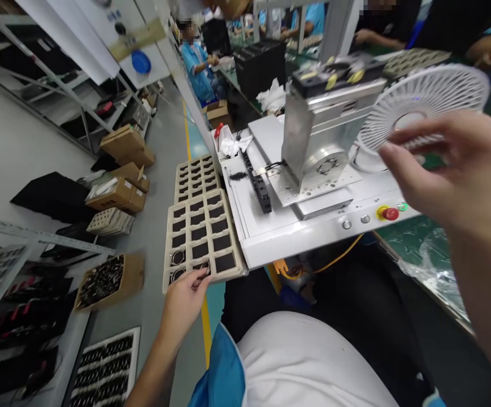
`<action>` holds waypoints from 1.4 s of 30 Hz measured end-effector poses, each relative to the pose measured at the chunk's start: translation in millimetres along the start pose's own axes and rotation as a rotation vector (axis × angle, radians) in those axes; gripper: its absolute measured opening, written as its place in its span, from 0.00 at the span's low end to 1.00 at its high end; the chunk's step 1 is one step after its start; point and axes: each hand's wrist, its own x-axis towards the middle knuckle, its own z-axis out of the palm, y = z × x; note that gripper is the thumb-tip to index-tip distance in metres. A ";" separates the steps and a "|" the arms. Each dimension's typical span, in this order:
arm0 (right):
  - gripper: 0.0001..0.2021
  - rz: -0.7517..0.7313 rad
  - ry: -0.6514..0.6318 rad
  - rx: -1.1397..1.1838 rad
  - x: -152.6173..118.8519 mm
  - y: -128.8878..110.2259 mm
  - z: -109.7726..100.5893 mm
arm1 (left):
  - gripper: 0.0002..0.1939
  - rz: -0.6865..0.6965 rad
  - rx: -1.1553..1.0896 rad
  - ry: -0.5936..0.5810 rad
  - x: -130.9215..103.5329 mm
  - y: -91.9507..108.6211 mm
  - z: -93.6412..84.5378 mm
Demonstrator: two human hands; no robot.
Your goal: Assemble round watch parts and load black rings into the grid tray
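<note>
My left hand (189, 291) is closed at the near edge of a beige compartment tray (207, 203). Its fingertips pinch a small dark, metal-rimmed part (203, 266), mostly covered by the fingers, in the middle column. Two round ring-shaped parts (178, 258) sit in the tray's left column, the nearer one partly behind my hand. My right hand (452, 164) is raised at the right, in front of a white fan (431, 93). Thumb and forefinger come together there; anything between them is too small or blurred to make out.
A metal fixture with a round plate (327, 164) stands on a white machine bed (287, 237), which has a red stop button (391, 214) at its front. Another tray (196, 175) lies behind the first. Cartons (116, 192) and shelving are at left. Co-workers (198, 65) sit farther back.
</note>
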 end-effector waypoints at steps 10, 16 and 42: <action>0.13 -0.197 -0.627 -0.071 174.2 -37.8 17.9 | 0.10 0.421 -0.137 0.133 53.9 94.5 -44.9; 0.13 -0.226 -0.680 0.059 188.2 -27.6 29.1 | 0.09 0.830 -0.202 0.244 145.3 208.6 -50.0; 0.28 0.784 0.098 0.632 -81.6 96.4 -63.1 | 0.08 0.905 0.381 -0.170 256.4 365.8 -36.3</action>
